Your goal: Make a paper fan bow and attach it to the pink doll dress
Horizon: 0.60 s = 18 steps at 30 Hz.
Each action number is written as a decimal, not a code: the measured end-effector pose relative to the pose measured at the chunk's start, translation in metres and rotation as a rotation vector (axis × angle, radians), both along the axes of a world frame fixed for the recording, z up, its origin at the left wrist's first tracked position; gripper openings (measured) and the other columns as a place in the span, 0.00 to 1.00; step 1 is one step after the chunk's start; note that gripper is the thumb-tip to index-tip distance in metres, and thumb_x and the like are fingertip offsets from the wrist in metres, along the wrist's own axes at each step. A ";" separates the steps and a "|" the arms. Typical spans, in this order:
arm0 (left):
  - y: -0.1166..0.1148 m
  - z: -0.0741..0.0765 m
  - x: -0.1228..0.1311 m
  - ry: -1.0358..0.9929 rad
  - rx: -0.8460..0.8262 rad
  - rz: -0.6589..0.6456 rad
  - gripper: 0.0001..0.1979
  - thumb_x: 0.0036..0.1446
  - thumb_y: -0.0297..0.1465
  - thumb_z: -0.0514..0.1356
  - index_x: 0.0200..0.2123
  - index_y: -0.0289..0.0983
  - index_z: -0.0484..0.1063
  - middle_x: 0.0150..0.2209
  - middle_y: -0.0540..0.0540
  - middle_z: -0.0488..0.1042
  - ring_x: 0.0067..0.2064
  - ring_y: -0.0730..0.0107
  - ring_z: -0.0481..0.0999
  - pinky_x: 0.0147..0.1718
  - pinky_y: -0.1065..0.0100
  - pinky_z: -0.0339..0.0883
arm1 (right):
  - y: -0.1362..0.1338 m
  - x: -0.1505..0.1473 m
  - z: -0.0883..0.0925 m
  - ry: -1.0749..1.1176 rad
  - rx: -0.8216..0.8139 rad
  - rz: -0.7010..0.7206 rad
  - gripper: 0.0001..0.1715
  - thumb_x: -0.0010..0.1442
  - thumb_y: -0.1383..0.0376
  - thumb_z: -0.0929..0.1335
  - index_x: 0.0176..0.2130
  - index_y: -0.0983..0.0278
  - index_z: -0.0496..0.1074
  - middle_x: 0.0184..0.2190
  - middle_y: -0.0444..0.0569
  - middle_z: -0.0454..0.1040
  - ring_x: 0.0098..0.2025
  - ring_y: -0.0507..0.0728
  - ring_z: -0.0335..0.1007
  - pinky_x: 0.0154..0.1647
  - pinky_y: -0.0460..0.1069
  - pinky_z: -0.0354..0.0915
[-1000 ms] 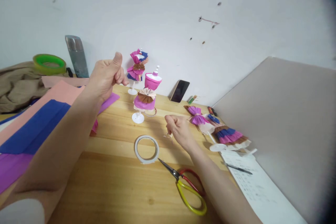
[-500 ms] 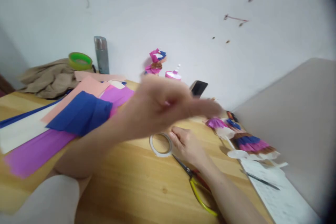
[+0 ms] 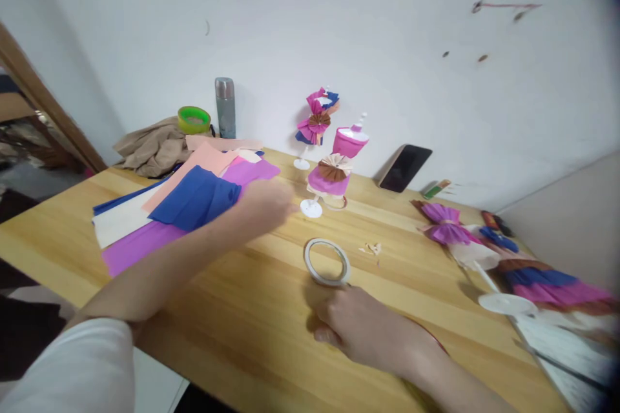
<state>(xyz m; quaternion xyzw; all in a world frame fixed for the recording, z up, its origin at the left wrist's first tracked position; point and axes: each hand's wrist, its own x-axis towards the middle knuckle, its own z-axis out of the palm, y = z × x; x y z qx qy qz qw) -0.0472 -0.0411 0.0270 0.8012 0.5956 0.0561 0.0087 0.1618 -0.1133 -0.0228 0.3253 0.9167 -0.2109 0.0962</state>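
My left hand [image 3: 266,203] reaches across the wooden table [image 3: 227,322] to the right edge of a stack of crepe paper sheets, next to the blue sheet [image 3: 194,200] and the purple sheet [image 3: 140,242]. It is smeared by motion and its fingers cannot be read. My right hand [image 3: 358,326] rests knuckles up on the table just in front of a white tape ring [image 3: 327,261]. Its fingers are curled under, and whatever lies beneath them is hidden.
Two small mannequins in paper dresses [image 3: 334,171] [image 3: 317,119] stand beyond the tape. A phone [image 3: 404,168] leans on the wall. A flask [image 3: 225,106], green tape roll [image 3: 194,119] and brown cloth [image 3: 150,145] sit at the back left. A purple bow [image 3: 443,214] and a lying dress figure [image 3: 542,281] are at the right.
The view swung left. My left hand dropped from a raised thumb-up pose to the paper stack. My right hand drew back toward me, over the spot where the scissors lay.
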 end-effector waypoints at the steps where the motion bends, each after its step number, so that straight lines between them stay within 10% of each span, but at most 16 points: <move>1: 0.004 -0.005 -0.019 0.028 -0.003 0.074 0.16 0.61 0.36 0.53 0.35 0.31 0.76 0.35 0.34 0.77 0.39 0.50 0.77 0.35 0.60 0.64 | 0.000 -0.001 0.003 -0.056 -0.005 0.017 0.08 0.58 0.70 0.65 0.29 0.66 0.72 0.27 0.49 0.73 0.27 0.53 0.65 0.27 0.48 0.53; 4: 0.009 -0.025 -0.073 0.173 -0.031 0.363 0.24 0.59 0.47 0.53 0.33 0.30 0.76 0.35 0.30 0.77 0.39 0.44 0.77 0.34 0.58 0.66 | 0.000 -0.005 0.006 -0.154 0.005 0.071 0.12 0.61 0.67 0.64 0.29 0.66 0.75 0.23 0.49 0.73 0.25 0.53 0.66 0.25 0.48 0.48; 10: 0.007 -0.060 -0.131 0.126 -0.169 0.349 0.17 0.54 0.45 0.57 0.25 0.36 0.70 0.31 0.38 0.76 0.37 0.49 0.76 0.28 0.65 0.58 | -0.004 -0.011 0.006 -0.245 0.048 0.171 0.12 0.58 0.70 0.65 0.30 0.65 0.79 0.23 0.49 0.76 0.22 0.53 0.65 0.22 0.48 0.44; 18: -0.005 -0.020 -0.113 -0.342 0.125 0.298 0.24 0.51 0.45 0.59 0.16 0.39 0.52 0.16 0.54 0.54 0.21 0.72 0.58 0.23 0.69 0.49 | -0.007 -0.004 0.014 -0.164 0.110 0.049 0.17 0.63 0.61 0.65 0.29 0.67 0.79 0.25 0.53 0.77 0.26 0.56 0.70 0.24 0.48 0.48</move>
